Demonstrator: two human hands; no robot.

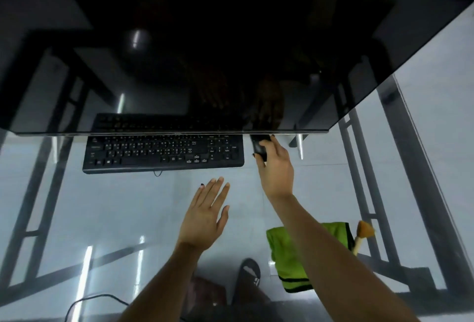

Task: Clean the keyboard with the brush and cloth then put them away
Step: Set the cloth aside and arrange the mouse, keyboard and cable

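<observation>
A black keyboard point(164, 153) lies on the glass desk, its far edge tucked under the monitor. To its right, my right hand point(277, 167) grips a black mouse point(259, 148). My left hand point(205, 215) hovers flat with fingers spread, just in front of the keyboard and holding nothing. A green cloth point(289, 257) with dark trim lies at the near right, partly hidden by my right forearm. Beside it rests a brush point(363, 234) with a pale handle and tan bristles.
A large dark monitor point(205, 52) overhangs the far half of the glass desk point(102, 206). Through the glass show the black metal frame point(410, 167), a cable point(84, 301) and a sandalled foot point(248, 278) on the tiled floor.
</observation>
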